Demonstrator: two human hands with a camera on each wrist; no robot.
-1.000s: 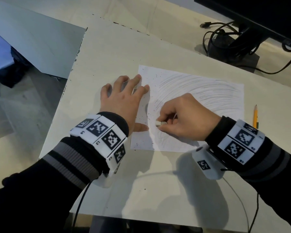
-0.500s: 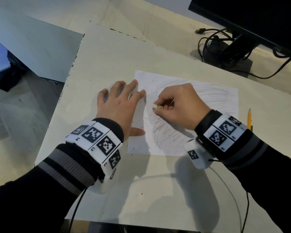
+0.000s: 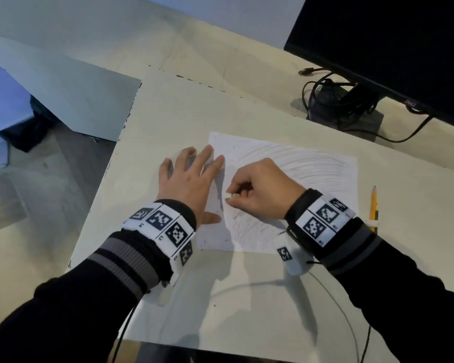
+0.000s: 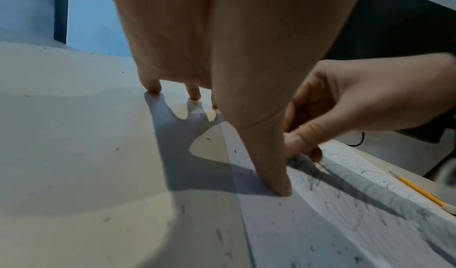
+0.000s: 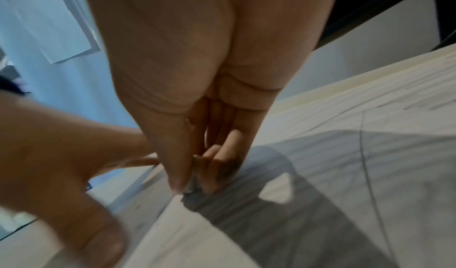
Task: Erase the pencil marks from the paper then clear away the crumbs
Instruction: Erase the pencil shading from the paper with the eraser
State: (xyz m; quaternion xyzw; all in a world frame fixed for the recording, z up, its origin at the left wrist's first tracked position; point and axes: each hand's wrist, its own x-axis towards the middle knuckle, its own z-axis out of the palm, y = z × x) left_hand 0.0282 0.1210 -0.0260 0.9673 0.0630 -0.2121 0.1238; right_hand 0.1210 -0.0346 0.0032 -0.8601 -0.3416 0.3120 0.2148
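Observation:
A white sheet of paper [image 3: 312, 166] with curved grey pencil strokes lies on the pale table [image 3: 168, 113]. My left hand [image 3: 192, 179] lies flat with spread fingers, pressing the sheet's left edge; its thumb [image 4: 271, 174] rests on the paper. My right hand [image 3: 260, 195] pinches a small white eraser [image 3: 228, 196] between thumb and fingers, its tip down on the paper [image 5: 320, 194] among the strokes. The eraser [image 5: 193, 184] looks grey and blurred in the right wrist view. Dark crumbs [image 4: 313, 248] speckle the sheet and the table beside it.
A yellow pencil [image 3: 374, 203] lies on the table right of the sheet. A black monitor [image 3: 391, 48] with its stand and tangled cables [image 3: 338, 100] stands at the back right. The table's left edge [image 3: 100, 184] drops to the floor.
My right hand with the eraser rubbed up the sheet away from me, then came back down toward me. The left hand stayed pressed on the paper's left edge.

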